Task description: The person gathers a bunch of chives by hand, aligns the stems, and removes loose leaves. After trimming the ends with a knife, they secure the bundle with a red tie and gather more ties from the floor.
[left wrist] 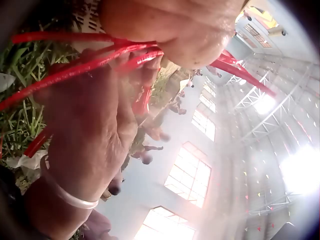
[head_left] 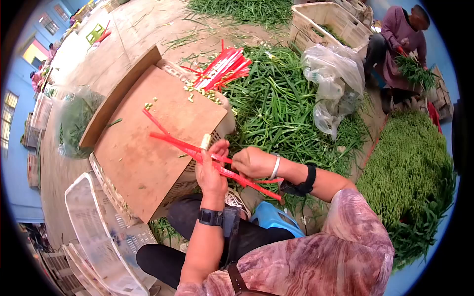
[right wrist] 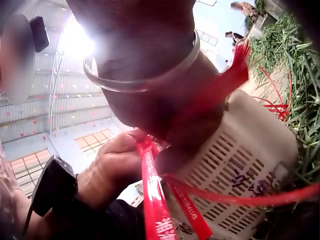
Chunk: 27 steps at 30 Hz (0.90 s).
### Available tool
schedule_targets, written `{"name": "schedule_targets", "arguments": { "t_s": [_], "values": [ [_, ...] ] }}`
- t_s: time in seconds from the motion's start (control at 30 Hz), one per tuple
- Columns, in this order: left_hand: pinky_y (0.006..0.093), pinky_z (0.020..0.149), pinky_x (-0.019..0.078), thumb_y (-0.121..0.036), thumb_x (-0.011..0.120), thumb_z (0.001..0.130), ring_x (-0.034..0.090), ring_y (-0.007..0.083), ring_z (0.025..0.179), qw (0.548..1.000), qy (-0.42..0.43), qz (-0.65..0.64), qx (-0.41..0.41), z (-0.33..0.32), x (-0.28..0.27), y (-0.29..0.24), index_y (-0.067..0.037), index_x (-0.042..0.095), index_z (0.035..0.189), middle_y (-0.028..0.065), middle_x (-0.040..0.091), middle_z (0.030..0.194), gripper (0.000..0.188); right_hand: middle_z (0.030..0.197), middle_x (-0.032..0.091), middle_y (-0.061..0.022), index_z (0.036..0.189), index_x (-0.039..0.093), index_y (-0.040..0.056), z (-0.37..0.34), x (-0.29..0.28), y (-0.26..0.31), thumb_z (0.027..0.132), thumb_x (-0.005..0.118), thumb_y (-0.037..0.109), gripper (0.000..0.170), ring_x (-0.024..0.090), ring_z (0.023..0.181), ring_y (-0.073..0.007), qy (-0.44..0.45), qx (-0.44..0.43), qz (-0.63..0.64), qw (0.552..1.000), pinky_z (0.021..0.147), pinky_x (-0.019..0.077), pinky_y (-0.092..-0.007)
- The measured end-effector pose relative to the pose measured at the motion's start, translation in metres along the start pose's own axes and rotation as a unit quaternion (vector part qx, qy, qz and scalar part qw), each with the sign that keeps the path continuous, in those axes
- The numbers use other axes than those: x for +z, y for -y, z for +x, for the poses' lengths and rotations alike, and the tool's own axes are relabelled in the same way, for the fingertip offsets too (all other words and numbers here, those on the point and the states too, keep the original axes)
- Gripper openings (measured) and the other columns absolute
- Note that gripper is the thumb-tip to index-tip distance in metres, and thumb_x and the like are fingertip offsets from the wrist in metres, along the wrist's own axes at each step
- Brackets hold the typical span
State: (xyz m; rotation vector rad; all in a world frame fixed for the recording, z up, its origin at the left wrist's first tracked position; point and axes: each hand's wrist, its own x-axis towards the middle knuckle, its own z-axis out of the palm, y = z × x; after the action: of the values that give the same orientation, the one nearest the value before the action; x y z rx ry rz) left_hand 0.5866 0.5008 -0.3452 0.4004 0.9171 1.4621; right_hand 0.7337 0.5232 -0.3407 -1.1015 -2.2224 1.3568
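My left hand [head_left: 212, 176] grips several red printed plastic straps [head_left: 170, 140] above the near edge of a brown board [head_left: 158, 113]. The straps stick out on both sides of the hand, their white lettering showing on a strap [right wrist: 159, 217] in the right wrist view. Close beside it, my right hand [head_left: 254, 163], with a white bangle at the wrist, has its fingers curled at the straps. In the left wrist view the right hand [left wrist: 95, 110] lies under the strap ends. A short pale piece [head_left: 206, 141] stands up at the left thumb.
The board lies on a white slotted crate [right wrist: 230, 165]. More red straps [head_left: 224, 69] and cut stem bits lie at its far corner. Green stalks [head_left: 276, 103] heap to the right, with a clear plastic bag [head_left: 333, 79] on them. A person [head_left: 402, 44] sits at back right.
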Motion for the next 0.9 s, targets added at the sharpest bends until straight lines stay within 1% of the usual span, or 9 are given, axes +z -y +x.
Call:
{"name": "schedule_targets", "arguments": {
  "t_s": [0.1, 0.17, 0.3, 0.4, 0.5, 0.63, 0.67, 0.77, 0.9],
  "values": [
    [0.0309, 0.058, 0.0402, -0.026, 0.036, 0.101, 0.046, 0.0173, 0.061, 0.998, -0.002, -0.061, 0.022, 0.001, -0.022, -0.003, -0.006, 0.044, 0.09, 0.0038, 0.046, 0.068, 0.024, 0.068, 0.063, -0.0151, 0.082, 0.064, 0.0012, 0.011, -0.011, 0.008, 0.087, 0.056, 0.02, 0.022, 0.062, 0.061, -0.0297, 0.06, -0.08, -0.106, 0.989, 0.059, 0.0492, -0.0397],
    [0.0285, 0.046, 0.0275, -0.025, 0.038, 0.1, 0.027, 0.0118, 0.049, 0.996, -0.076, -0.05, -0.009, -0.001, -0.011, -0.016, -0.011, 0.033, 0.072, -0.0013, 0.027, 0.059, 0.032, 0.073, 0.064, -0.0157, 0.088, 0.065, 0.0029, 0.037, -0.045, 0.002, 0.083, 0.062, 0.021, 0.018, 0.062, 0.065, -0.0311, -0.111, -0.165, -0.066, 0.978, 0.06, 0.0493, -0.0403],
    [0.0248, 0.043, 0.0237, -0.027, 0.042, 0.099, 0.027, 0.0094, 0.046, 0.996, -0.054, -0.044, -0.059, 0.002, -0.017, -0.02, -0.012, 0.034, 0.066, -0.0028, 0.028, 0.057, 0.037, 0.132, 0.045, -0.0191, 0.134, 0.043, 0.0129, 0.135, -0.127, -0.022, 0.075, 0.069, 0.028, 0.067, 0.045, 0.122, -0.0336, -0.297, -0.052, -0.51, 0.805, 0.094, 0.041, -0.0489],
    [0.0234, 0.041, 0.0226, -0.025, 0.047, 0.097, 0.027, 0.0085, 0.044, 0.995, -0.025, -0.054, -0.075, 0.007, -0.023, -0.02, -0.013, 0.035, 0.067, -0.0036, 0.027, 0.055, 0.034, 0.139, 0.038, -0.0163, 0.144, 0.028, 0.016, 0.188, -0.139, -0.048, 0.074, 0.071, 0.03, 0.083, 0.035, 0.131, -0.0337, -0.157, -0.007, -0.646, 0.747, 0.102, 0.0294, -0.0579],
    [0.0223, 0.038, 0.0238, -0.02, 0.052, 0.095, 0.028, 0.0066, 0.042, 0.996, 0.012, -0.043, -0.076, 0.011, -0.022, -0.024, -0.007, 0.049, 0.085, -0.0047, 0.029, 0.055, 0.016, 0.145, 0.034, -0.0111, 0.144, 0.025, 0.0171, 0.223, -0.138, -0.08, 0.06, 0.079, 0.021, 0.1, 0.033, 0.133, -0.033, -0.072, -0.026, -0.562, 0.824, 0.106, 0.0271, -0.0563],
    [0.0216, 0.039, 0.0229, -0.014, 0.057, 0.091, 0.026, 0.0057, 0.041, 0.994, 0.017, -0.028, -0.104, 0.014, -0.022, -0.025, -0.002, 0.058, 0.106, -0.0062, 0.028, 0.055, 0.019, 0.099, 0.065, -0.0147, 0.115, 0.05, 0.0083, 0.237, -0.151, -0.099, 0.079, 0.062, 0.019, 0.039, 0.062, 0.098, -0.032, -0.031, -0.038, -0.483, 0.874, 0.086, 0.0458, -0.048],
    [0.0216, 0.039, 0.0224, -0.012, 0.056, 0.091, 0.025, 0.0057, 0.041, 0.994, 0.016, -0.038, -0.104, 0.015, -0.021, -0.023, -0.002, 0.059, 0.109, -0.0065, 0.028, 0.055, 0.021, 0.077, 0.066, -0.014, 0.09, 0.053, 0.0063, 0.234, -0.151, -0.1, 0.08, 0.057, 0.017, 0.015, 0.065, 0.074, -0.0348, -0.078, -0.06, -0.489, 0.867, 0.066, 0.0503, -0.0447],
    [0.0217, 0.038, 0.0223, -0.011, 0.055, 0.091, 0.025, 0.0056, 0.041, 0.993, 0.026, -0.037, -0.111, 0.016, -0.021, -0.02, -0.002, 0.058, 0.111, -0.0066, 0.028, 0.054, 0.022, 0.073, 0.065, -0.0149, 0.084, 0.056, 0.0065, 0.214, -0.163, -0.086, 0.081, 0.055, 0.019, 0.013, 0.065, 0.07, -0.0337, -0.057, -0.059, -0.546, 0.834, 0.058, 0.0505, -0.0454],
    [0.0219, 0.038, 0.022, -0.013, 0.055, 0.091, 0.026, 0.0062, 0.041, 0.991, 0.036, -0.084, -0.1, 0.013, -0.023, -0.019, -0.007, 0.051, 0.081, -0.0057, 0.028, 0.053, 0.013, 0.073, 0.066, -0.013, 0.085, 0.061, 0.0086, 0.149, -0.203, -0.063, 0.083, 0.052, 0.019, 0.014, 0.067, 0.069, -0.0304, -0.089, 0.003, -0.629, 0.772, 0.059, 0.0522, -0.043]
  ]
}}
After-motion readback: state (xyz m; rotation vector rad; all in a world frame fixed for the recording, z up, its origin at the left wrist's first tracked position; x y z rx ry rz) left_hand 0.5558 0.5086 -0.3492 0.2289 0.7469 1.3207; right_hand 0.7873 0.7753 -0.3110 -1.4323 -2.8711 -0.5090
